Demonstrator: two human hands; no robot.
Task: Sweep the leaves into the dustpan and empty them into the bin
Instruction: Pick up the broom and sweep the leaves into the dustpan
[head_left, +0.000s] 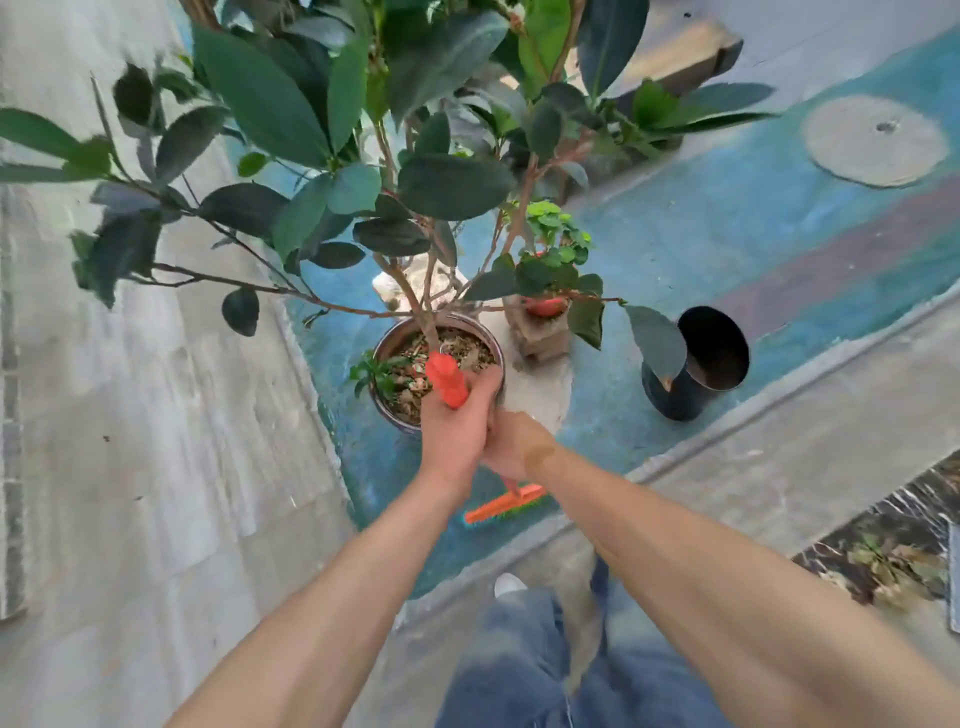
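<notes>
Orange broom handle (448, 383) upright, top end poking above left hand (457, 426), fist wrapped round it. Right hand (511, 446) just below, touching left, curled round same handle. Broom head (505, 503) on blue floor (675, 249) beneath hands. Black bin (696, 364) well right.

A person stands on the floor (156, 415) with both hands on an upright broom handle (448, 383), the left hand (454, 431) above and just left of the right hand (511, 447). The broom head (506, 503) rests on the floor below the hands, ahead of the person's legs (545, 665). Directly beyond the hands stands a large potted plant (436, 364), its branches spreading overhead. Behind it to the right, a small potted plant (550, 270) sits on a block (540, 335). Further right stands an open bin (696, 364). A round cover (875, 148) lies in the floor at far right. Dry leaves (893, 566) lie near the right edge.
</notes>
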